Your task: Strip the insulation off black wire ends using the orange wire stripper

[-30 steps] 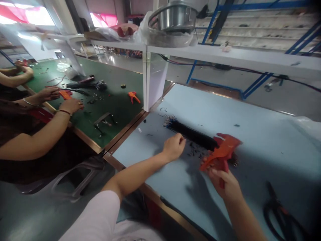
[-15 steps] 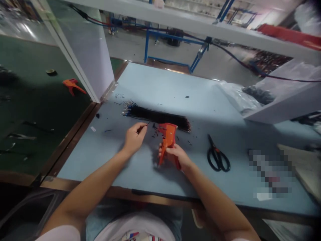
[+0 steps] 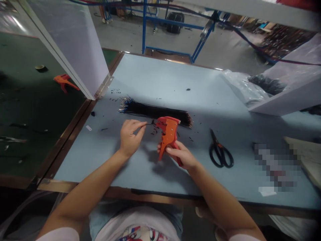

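Between its thumb and fingers, my left hand (image 3: 131, 136) pinches a thin black wire (image 3: 149, 124), whose far end reaches the jaws of an orange and red wire stripper (image 3: 169, 132). My right hand (image 3: 182, 154) is wrapped round the stripper's handles, with the jaws pointing left. Just behind both hands a long bundle of black wires (image 3: 155, 111) lies across the blue mat (image 3: 160, 75), its stripped ends fanned out at left and right. Small black scraps lie beneath the stripper's jaws.
Black-handled scissors (image 3: 220, 154) lie right of my right hand. A plastic bag (image 3: 247, 88) sits at the back right beside a white panel. Another orange tool (image 3: 65, 82) is on the green surface at left. A shelf beam (image 3: 250, 11) crosses above the table.
The wire in my left hand now extends to the stripper's jaws. My left hand has turned slightly, and the stripper is raised a little. The camera view has shifted.
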The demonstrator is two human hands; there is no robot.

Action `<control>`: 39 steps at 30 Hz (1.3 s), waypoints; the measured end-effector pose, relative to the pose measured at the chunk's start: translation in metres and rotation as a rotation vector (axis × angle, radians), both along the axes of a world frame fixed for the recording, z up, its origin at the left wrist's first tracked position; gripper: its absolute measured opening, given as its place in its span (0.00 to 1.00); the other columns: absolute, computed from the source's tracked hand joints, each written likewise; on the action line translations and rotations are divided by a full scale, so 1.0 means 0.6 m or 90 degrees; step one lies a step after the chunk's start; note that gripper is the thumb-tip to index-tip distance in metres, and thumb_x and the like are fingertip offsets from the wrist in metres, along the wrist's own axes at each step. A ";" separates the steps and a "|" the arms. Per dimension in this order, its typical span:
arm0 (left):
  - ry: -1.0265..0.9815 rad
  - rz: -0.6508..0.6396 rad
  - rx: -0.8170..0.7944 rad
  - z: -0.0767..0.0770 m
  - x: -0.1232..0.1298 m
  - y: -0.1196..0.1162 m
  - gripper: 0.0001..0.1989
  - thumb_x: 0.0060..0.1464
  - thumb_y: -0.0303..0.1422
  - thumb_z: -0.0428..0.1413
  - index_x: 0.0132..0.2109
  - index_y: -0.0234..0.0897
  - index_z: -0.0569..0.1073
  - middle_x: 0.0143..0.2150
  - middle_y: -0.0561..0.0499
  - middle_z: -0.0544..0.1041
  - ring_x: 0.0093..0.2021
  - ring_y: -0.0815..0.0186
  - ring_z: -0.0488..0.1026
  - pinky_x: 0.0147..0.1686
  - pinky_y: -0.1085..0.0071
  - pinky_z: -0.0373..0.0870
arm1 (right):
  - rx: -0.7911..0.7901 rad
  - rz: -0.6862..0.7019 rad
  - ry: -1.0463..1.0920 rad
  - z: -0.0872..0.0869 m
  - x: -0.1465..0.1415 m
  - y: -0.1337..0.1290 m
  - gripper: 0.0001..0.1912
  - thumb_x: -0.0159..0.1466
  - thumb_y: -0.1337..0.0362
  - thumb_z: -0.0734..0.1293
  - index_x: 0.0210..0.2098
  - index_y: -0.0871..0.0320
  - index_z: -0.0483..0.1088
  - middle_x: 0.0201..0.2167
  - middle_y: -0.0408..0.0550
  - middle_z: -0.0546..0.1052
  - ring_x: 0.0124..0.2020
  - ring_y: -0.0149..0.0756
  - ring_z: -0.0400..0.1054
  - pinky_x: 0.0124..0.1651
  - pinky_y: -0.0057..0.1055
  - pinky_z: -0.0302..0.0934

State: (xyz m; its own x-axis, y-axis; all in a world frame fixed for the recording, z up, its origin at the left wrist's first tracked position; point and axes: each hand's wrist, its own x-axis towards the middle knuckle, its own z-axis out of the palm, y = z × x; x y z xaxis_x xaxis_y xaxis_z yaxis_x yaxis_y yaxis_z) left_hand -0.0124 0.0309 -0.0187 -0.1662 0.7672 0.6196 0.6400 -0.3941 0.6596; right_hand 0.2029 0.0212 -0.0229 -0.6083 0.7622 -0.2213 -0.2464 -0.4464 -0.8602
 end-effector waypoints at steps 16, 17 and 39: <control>-0.049 0.002 -0.040 0.015 0.006 -0.008 0.04 0.54 0.31 0.54 0.31 0.37 0.72 0.29 0.54 0.73 0.33 0.69 0.67 0.36 0.71 0.62 | 0.119 0.029 -0.033 0.001 -0.007 -0.012 0.16 0.61 0.58 0.67 0.45 0.59 0.67 0.35 0.48 0.71 0.36 0.35 0.67 0.39 0.33 0.62; -0.066 0.000 -0.054 0.015 0.007 -0.008 0.05 0.54 0.31 0.53 0.31 0.37 0.72 0.28 0.54 0.72 0.31 0.69 0.67 0.35 0.72 0.62 | 0.128 0.028 -0.033 0.002 -0.008 -0.013 0.16 0.60 0.59 0.68 0.45 0.59 0.66 0.35 0.48 0.71 0.35 0.35 0.67 0.38 0.32 0.62; -0.141 0.003 -0.092 0.006 0.007 -0.004 0.07 0.54 0.34 0.52 0.35 0.37 0.73 0.30 0.52 0.72 0.30 0.69 0.67 0.31 0.74 0.63 | -0.019 -0.049 0.016 0.015 -0.016 -0.014 0.16 0.57 0.58 0.70 0.41 0.60 0.67 0.34 0.49 0.74 0.34 0.36 0.71 0.41 0.35 0.62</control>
